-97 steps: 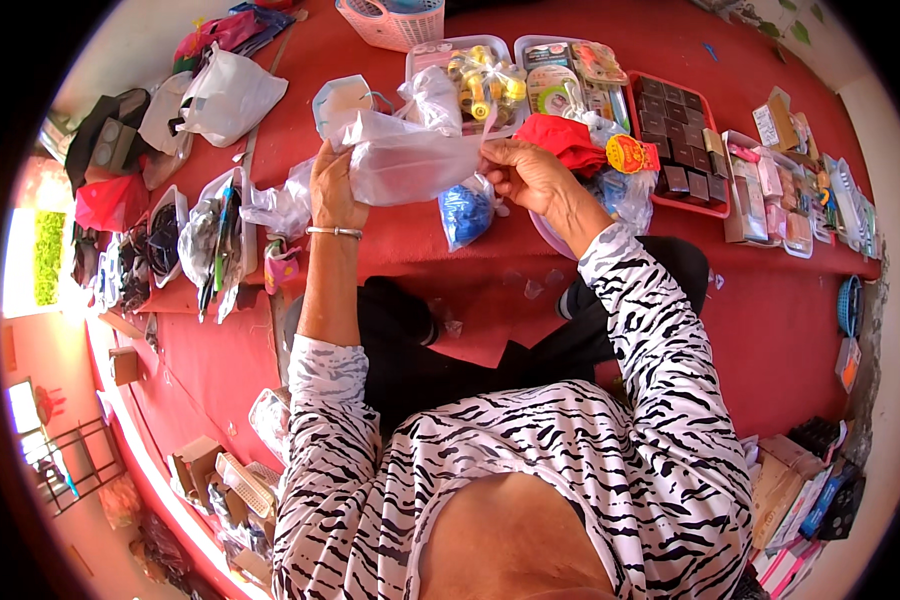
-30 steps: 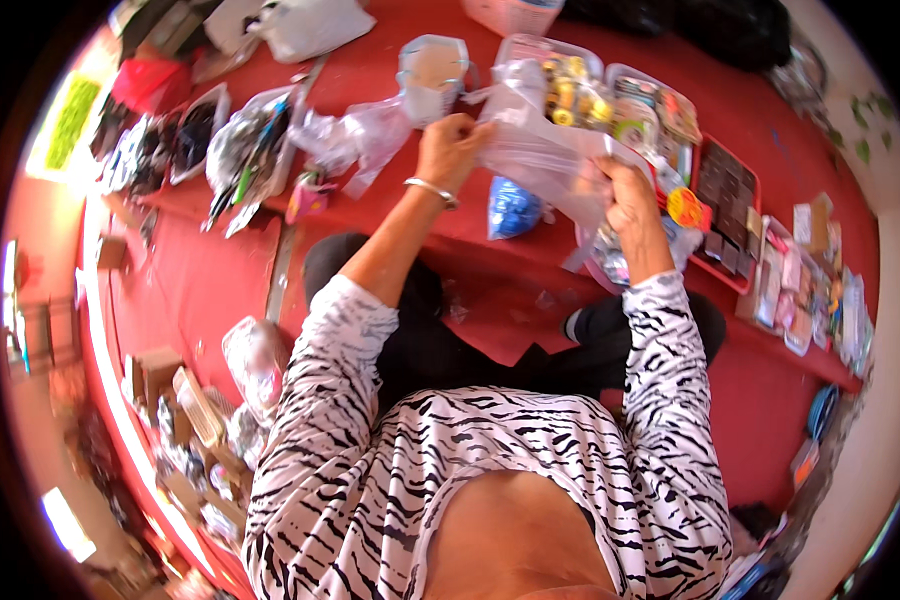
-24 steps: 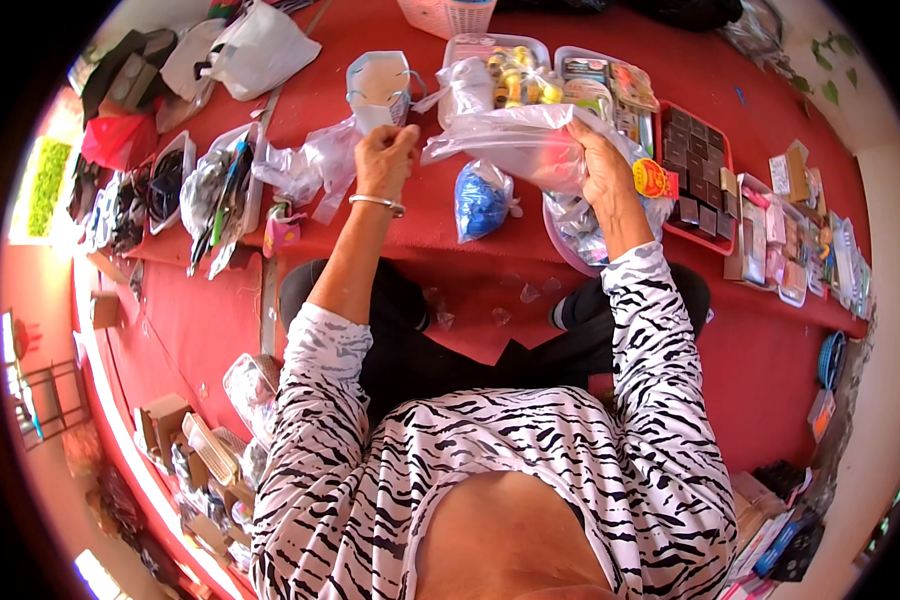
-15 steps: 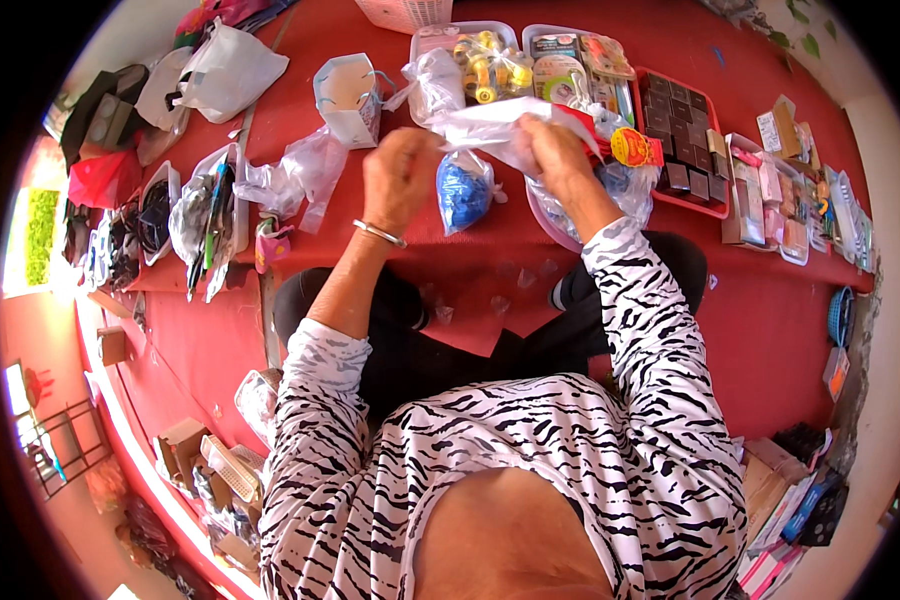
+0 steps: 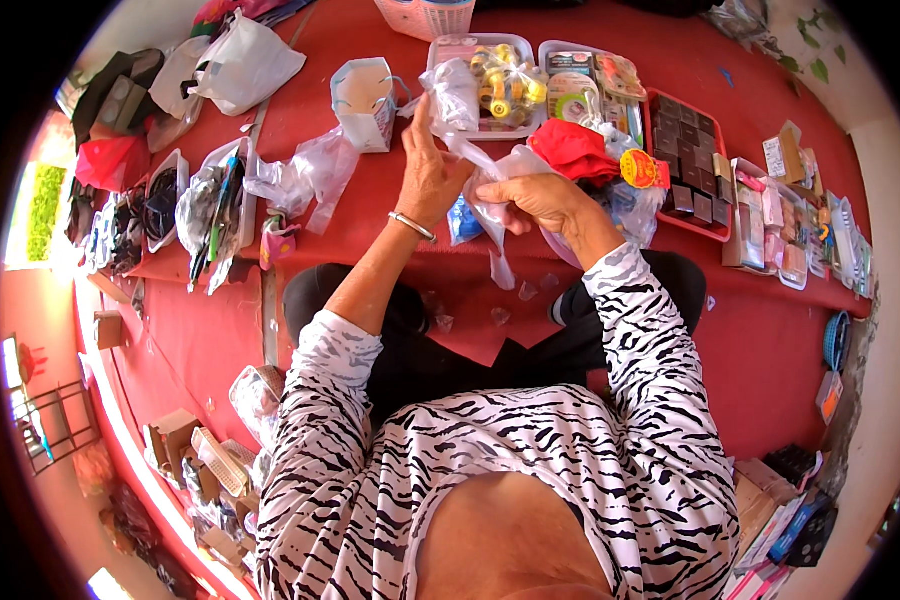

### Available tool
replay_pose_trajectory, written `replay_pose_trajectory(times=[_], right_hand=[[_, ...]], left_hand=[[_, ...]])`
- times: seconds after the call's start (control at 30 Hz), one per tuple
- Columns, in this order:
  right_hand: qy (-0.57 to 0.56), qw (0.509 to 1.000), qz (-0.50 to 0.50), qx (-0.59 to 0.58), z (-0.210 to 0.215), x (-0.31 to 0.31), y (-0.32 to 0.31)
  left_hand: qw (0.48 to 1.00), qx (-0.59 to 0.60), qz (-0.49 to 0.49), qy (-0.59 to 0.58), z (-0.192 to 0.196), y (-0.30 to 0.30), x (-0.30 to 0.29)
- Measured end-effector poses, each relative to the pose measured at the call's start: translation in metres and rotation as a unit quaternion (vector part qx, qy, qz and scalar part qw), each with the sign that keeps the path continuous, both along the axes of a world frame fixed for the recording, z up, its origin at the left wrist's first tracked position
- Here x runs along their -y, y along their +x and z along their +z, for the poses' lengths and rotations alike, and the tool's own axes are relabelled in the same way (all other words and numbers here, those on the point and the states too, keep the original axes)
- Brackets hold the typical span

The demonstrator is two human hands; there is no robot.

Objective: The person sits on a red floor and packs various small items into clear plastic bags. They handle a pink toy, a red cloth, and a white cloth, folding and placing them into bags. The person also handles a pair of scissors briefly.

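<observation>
A thin white translucent plastic bag [image 5: 498, 255] is twisted between my hands above the front of the red surface. My left hand [image 5: 430, 180], with a silver bangle at the wrist, has a finger raised and its thumb side closed on the plastic. My right hand [image 5: 540, 200] pinches the bag from the other side, fingers bent. Part of a small clear bag of blue items [image 5: 463, 222] shows behind and below my hands. Just beyond my right hand lies a red cloth-like bundle [image 5: 575, 150], beside a round red-and-yellow packet [image 5: 640, 168].
Plastic trays [image 5: 485, 130] of yellow-wheeled parts and packaged goods stand beyond my hands. A red tray [image 5: 725, 235] holds dark boxes at the right. Left of my hands are a white paper bag [image 5: 365, 100], loose plastic bags [image 5: 305, 175] and a bin of pens [image 5: 247, 215].
The stretched bag has come down and bunched between my hands, which are closer together. Its end now hangs in front of the blue items. The red bundle shows more fully.
</observation>
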State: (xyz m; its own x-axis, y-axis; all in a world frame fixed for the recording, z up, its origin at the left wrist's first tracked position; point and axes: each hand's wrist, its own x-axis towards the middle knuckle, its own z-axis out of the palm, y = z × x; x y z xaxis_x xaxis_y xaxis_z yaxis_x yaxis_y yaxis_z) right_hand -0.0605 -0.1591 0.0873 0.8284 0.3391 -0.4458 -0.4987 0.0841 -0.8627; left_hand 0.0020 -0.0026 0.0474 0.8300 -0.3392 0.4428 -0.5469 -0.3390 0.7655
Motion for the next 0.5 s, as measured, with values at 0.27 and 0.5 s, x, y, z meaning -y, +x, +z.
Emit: replay_pose_trajectory(times=[0.27, 0.5], right_hand=[[-0.095, 0.992, 0.057, 0.065, -0.013, 0.021, 0.009], [0.017, 0.999, 0.044, 0.016, -0.017, 0.018, 0.01]], left_hand=[[0.974, -0.188, -0.058, -0.115, 0.002, 0.02, -0.018], [0.913, -0.382, -0.088, -0.111, -0.003, 0.014, -0.019]])
